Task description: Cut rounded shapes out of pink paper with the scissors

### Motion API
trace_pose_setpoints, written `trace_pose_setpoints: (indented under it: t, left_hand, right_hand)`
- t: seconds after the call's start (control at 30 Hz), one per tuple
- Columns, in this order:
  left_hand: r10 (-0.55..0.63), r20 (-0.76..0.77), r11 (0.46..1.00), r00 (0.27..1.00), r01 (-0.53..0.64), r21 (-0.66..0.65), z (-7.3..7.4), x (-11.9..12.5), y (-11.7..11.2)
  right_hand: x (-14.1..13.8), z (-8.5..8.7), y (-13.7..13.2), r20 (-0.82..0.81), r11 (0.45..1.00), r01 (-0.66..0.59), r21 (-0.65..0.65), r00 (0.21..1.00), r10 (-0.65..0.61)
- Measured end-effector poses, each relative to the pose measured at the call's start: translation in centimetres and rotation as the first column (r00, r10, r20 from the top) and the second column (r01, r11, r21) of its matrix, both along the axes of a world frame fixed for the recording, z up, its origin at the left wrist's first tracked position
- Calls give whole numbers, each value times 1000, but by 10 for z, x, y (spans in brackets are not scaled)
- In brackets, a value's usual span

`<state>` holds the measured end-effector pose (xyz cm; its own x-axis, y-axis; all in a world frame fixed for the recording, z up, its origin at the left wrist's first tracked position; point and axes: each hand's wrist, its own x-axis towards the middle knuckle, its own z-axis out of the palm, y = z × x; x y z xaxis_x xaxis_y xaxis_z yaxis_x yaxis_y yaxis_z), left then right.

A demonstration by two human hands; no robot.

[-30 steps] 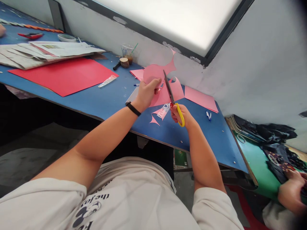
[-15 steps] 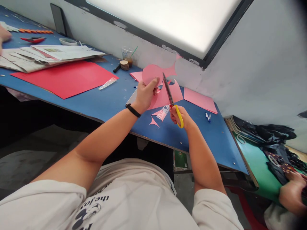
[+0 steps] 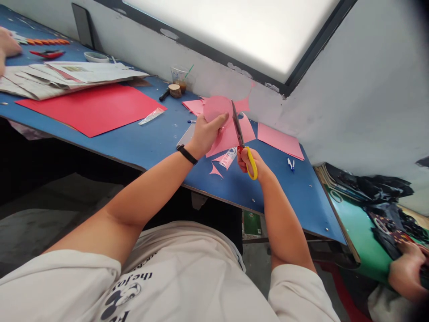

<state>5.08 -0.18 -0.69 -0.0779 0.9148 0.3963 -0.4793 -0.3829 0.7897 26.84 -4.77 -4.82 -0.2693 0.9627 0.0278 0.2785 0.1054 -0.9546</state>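
Pink paper (image 3: 217, 109) lowered slightly, rotated since earlier frame. Left hand (image 3: 206, 134) pinches paper above blue table (image 3: 150, 138). Right hand (image 3: 250, 161) clenched on yellow-handled scissors (image 3: 239, 132), blades at paper's right edge. Step: cutting round outline, likely midway. Next: feed curve into blades.

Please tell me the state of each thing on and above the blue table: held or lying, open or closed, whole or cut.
Left hand: closed in a grip on the pink paper.
Pink paper: held above the table, partly cut to a round shape.
Right hand: closed on the scissors handles.
Scissors: held, blades up, at the paper's edge.
Red sheet: lying flat, whole.
Pink scrap: cut off, lying on the blue table.
Plastic cup: upright.
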Motion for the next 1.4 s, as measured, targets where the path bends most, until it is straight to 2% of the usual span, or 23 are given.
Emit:
trace_pose_setpoints:
  t: [0.6,1.0,1.23,1.4]
  left_hand:
    - [-21,-9,999,1000,22,37,-4,-1,3]
    - [18,32,999,999,-17,-47,-6,2,15]
    - [-31,-23,999,999,30,-24,-2,1,9]
    - [-20,-2,1000,1000,20,-11,1,0,2]
  right_hand:
    - [0,0,-1,16,1000,17,-19,1000,-17]
    - [-2,3,-3,8,1000,11,-21,1000,-11]
    - [-1,2,-3,-3,999,6,-38,1000,-6]
    - [-5,8,-6,6,999,-18,-51,1000,19]
